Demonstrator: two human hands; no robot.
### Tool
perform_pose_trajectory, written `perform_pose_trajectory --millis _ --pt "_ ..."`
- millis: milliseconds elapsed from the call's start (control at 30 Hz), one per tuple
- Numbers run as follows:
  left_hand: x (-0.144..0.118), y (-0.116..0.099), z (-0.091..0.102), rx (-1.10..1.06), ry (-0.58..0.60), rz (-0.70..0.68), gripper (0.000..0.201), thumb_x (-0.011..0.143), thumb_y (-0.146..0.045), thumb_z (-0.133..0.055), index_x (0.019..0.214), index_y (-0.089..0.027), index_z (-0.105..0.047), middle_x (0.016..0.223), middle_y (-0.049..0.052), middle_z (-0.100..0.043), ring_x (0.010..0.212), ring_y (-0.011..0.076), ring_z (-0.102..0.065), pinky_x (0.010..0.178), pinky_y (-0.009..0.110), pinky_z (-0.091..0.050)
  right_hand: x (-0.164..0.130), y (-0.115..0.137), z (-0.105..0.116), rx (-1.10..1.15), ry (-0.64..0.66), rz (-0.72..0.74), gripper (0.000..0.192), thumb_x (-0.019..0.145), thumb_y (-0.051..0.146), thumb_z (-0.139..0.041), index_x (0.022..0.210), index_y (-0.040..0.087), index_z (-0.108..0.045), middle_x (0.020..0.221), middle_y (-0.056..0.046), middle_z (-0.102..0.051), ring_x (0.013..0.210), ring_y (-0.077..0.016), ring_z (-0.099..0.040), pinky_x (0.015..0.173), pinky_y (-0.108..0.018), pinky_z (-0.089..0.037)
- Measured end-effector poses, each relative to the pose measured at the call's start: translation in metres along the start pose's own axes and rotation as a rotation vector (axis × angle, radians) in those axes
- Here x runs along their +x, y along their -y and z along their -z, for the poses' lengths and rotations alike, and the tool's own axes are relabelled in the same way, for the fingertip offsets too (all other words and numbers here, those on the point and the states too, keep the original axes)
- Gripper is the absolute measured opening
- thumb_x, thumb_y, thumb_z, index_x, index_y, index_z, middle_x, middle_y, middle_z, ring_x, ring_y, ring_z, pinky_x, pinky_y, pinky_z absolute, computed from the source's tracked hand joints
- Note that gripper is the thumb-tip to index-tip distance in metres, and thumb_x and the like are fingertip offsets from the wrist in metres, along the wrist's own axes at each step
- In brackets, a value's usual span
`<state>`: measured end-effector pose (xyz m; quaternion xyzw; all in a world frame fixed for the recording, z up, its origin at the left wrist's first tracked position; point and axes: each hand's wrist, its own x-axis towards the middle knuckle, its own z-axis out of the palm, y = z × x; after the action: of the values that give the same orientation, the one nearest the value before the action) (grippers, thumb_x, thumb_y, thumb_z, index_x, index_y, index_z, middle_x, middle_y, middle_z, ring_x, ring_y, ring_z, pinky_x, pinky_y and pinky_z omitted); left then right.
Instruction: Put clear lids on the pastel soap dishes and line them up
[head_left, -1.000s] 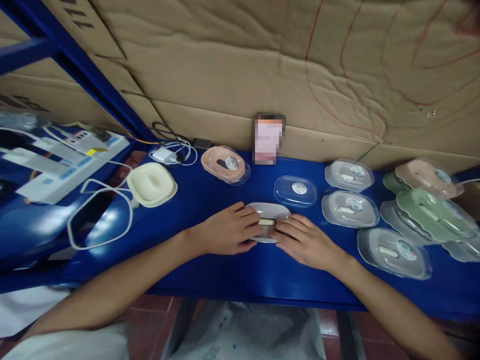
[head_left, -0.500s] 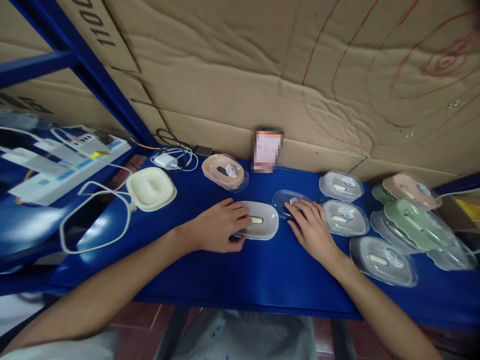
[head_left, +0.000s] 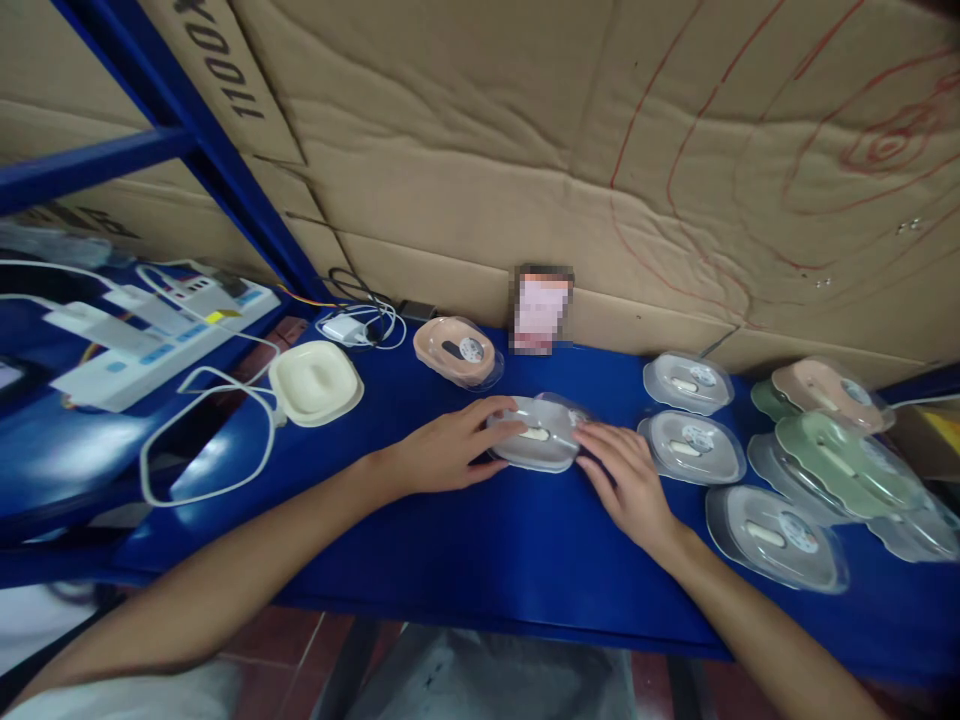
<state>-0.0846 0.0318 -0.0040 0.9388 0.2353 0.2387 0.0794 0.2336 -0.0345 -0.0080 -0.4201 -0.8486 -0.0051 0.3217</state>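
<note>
In front of me a grey oval dish [head_left: 551, 448] with a cream strip in its middle lies on the blue table. A clear plastic cover [head_left: 568, 408] with a round label now lies over the dish, overlapping its right and back parts. My left hand [head_left: 448, 448] grips the dish's left end, thumb at the near edge and fingers reaching over the top. At the other end, my right hand [head_left: 624, 478] has its fingertips on the cover's right edge. Whether the cover is seated all round cannot be seen.
To the right stand several covered grey dishes [head_left: 694, 447] and stacked green dishes [head_left: 840, 458]. A pink covered dish [head_left: 454, 352], a cream square dish [head_left: 315, 383] and a propped phone [head_left: 541, 310] are behind. Left is a power strip [head_left: 161, 345] with white cables.
My right hand has brought the clear cover left onto the grey dish. The dish has shifted slightly right, with my left hand still at its left end.
</note>
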Motion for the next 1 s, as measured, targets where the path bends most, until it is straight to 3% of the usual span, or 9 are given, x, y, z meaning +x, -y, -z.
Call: perform_pose_trajectory --millis 133,233,300,433,600,733,867,1000 --pt "0.000 -0.005 -0.011 -0.075 -0.045 0.069 0.058 0.100 -0.027 -0.074 0.154 -0.023 -0.051 0.167 0.023 -0.040 0.131 0.0310 -0.068 0.103 0.046 -0.066 0.000 0.008 -0.002 0.031 0.081 0.110 0.045 0.107 0.012 -0.060 0.150 0.026 -0.059 0.145 -0.010 -0.073 0.135 -0.0228 -0.067 0.115 -0.047 -0.047" --pt "0.001 -0.005 -0.012 -0.067 -0.053 0.090 0.068 0.101 -0.031 -0.075 0.162 -0.026 -0.044 0.171 0.023 -0.035 0.151 0.0381 -0.053 0.113 0.054 -0.061 0.000 0.010 -0.002 0.012 0.138 0.133 0.049 0.109 0.006 -0.051 0.153 0.025 -0.056 0.150 -0.010 -0.070 0.141 -0.0210 -0.064 0.122 -0.049 -0.040" --pt "0.001 -0.002 -0.012 -0.102 -0.022 0.102 0.069 0.101 -0.032 -0.076 0.162 -0.027 -0.044 0.171 0.021 -0.037 0.157 0.0382 -0.047 0.119 0.056 -0.056 0.001 0.010 -0.001 0.003 0.171 0.133 0.052 0.109 0.004 -0.047 0.155 0.025 -0.054 0.153 -0.010 -0.067 0.145 -0.0211 -0.061 0.125 -0.051 -0.038" --pt "0.000 0.002 -0.015 -0.222 -0.046 0.115 0.065 0.098 -0.031 -0.079 0.156 -0.026 -0.049 0.162 0.019 -0.047 0.152 0.0332 -0.053 0.122 0.054 -0.053 0.001 0.009 -0.002 -0.028 0.191 0.122 0.055 0.106 0.007 -0.052 0.157 0.027 -0.054 0.156 -0.008 -0.065 0.154 -0.0266 -0.051 0.130 -0.062 -0.033" --pt "0.000 0.003 -0.019 -0.243 -0.071 0.142 0.057 0.094 -0.034 -0.084 0.143 -0.025 -0.057 0.151 0.018 -0.054 0.147 0.0326 -0.057 0.121 0.054 -0.054 -0.002 0.006 0.000 -0.068 0.243 0.231 0.079 0.092 -0.007 -0.046 0.163 0.027 -0.049 0.163 -0.007 -0.058 0.161 -0.0277 -0.041 0.133 -0.067 -0.031" --pt "-0.001 0.004 -0.021 -0.226 -0.076 0.154 0.050 0.092 -0.038 -0.086 0.132 -0.023 -0.060 0.146 0.017 -0.055 0.143 0.0323 -0.060 0.118 0.054 -0.056 -0.001 0.004 0.001 -0.101 0.285 0.278 0.089 0.084 -0.011 -0.044 0.166 0.024 -0.045 0.166 -0.007 -0.054 0.163 -0.0285 -0.038 0.134 -0.071 -0.025" --pt "0.000 0.004 -0.020 -0.185 -0.065 0.138 0.048 0.095 -0.041 -0.083 0.132 -0.021 -0.059 0.146 0.018 -0.055 0.141 0.0316 -0.062 0.115 0.052 -0.059 0.001 0.005 -0.001 -0.093 0.298 0.251 0.093 0.085 -0.010 -0.046 0.171 0.025 -0.035 0.167 -0.008 -0.053 0.162 -0.0263 -0.040 0.135 -0.068 -0.027" --pt "0.003 0.006 -0.004 0.013 -0.055 0.084 0.040 0.101 -0.036 -0.074 0.135 -0.019 -0.062 0.148 0.019 -0.060 0.139 0.0334 -0.063 0.109 0.051 -0.061 0.002 0.004 0.001 -0.144 0.299 0.208 0.091 0.090 -0.007 -0.045 0.173 0.026 -0.030 0.168 -0.007 -0.052 0.161 -0.0265 -0.042 0.135 -0.065 -0.026"
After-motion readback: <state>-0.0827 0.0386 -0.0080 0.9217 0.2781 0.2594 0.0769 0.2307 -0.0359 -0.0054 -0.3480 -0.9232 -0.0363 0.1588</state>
